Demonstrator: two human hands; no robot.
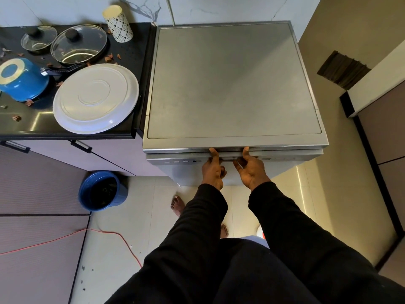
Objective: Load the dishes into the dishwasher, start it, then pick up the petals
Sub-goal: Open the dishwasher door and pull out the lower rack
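Hands: left hand (213, 171) and right hand (251, 170) both curl round the dishwasher (232, 84) door handle (228, 158) below its top; I judge the door stiff and heavy, best pulled from centre.

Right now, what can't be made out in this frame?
Dishwasher racks: head view, the door hides them.
Left hand and right hand fingertips: tucked into the door handle.
Panel buttons: labels too small.
Blue bucket contents: too dark.
Blue pot: cut off by the left edge.
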